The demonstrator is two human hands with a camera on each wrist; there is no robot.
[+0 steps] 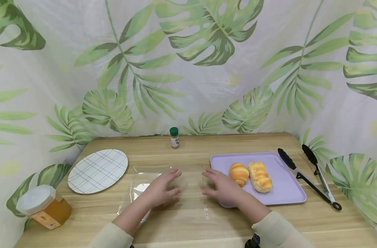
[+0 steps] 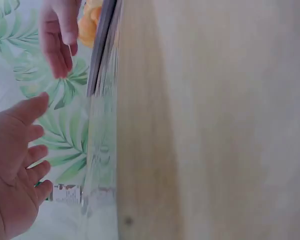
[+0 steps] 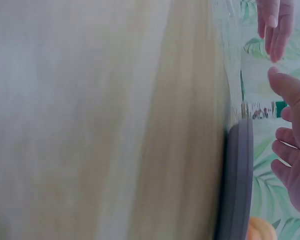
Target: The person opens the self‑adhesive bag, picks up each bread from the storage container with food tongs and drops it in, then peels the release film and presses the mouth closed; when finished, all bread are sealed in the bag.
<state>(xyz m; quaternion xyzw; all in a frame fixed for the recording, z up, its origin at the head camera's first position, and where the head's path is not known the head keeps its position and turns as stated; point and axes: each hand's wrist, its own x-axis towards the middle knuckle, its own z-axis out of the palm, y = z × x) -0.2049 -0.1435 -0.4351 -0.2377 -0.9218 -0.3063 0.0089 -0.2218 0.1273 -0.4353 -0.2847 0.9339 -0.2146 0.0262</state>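
Observation:
A clear plastic sheet or bag (image 1: pixel 190 208) lies flat on the wooden table, with glare along its left part. My left hand (image 1: pixel 162 188) hovers over its middle, fingers spread and relaxed, holding nothing. Facing it, my right hand (image 1: pixel 223 186) is held palm inward with loose fingers near the sheet's right edge, overlapping the left side of the lilac tray (image 1: pixel 284 193). In the left wrist view a gap separates the left hand (image 2: pixel 15 170) from the right hand (image 2: pixel 60 37). On the tray sit a round bread roll (image 1: pixel 238 174) and a longer bread loaf (image 1: pixel 260 176).
Black-tipped tongs (image 1: pixel 315 187) lie spread at the tray's right edge. A checked plate (image 1: pixel 98 171) rests at the left, with an amber jar (image 1: pixel 49 210) with a white lid in front. A green-capped seasoning bottle (image 1: pixel 174 138) stands at the back, before a leaf-print cloth (image 1: pixel 201 89).

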